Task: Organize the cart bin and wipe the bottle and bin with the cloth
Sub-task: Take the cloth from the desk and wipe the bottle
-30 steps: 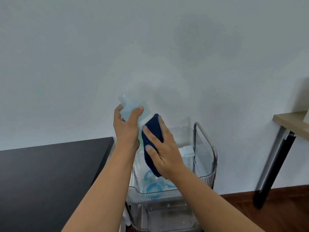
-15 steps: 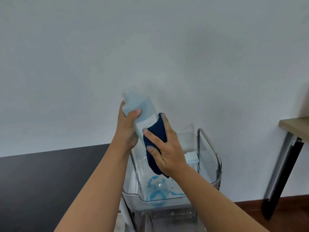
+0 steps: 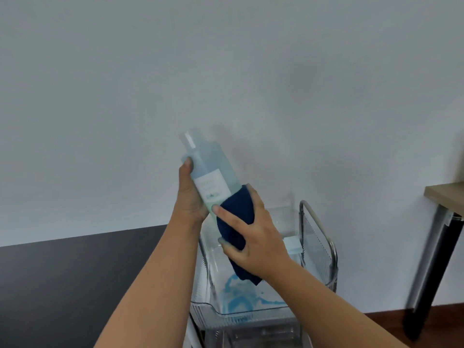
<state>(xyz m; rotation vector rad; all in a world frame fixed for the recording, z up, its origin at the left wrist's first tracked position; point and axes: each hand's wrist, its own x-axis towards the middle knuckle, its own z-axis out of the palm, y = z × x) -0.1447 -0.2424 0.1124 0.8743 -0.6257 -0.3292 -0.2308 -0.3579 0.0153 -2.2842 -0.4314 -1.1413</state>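
A pale blue translucent bottle with a white label is tilted, cap up and to the left, above the cart. My left hand grips it from behind along its left side. My right hand presses a dark blue cloth around the bottle's lower end, which the cloth hides. Below the hands sits the clear plastic cart bin, with a blue smear of liquid on its floor and a small pale box at its back right.
The bin rests on a chrome wire cart standing against a white wall. A black tabletop lies to the left. At the right stands a wooden desk edge on a black leg, over a dark wood floor.
Both hands have lifted the bottle higher. My left hand has slid toward the back, so more of the bottle and its label shows. The cloth has moved down to the bottle's lower end.
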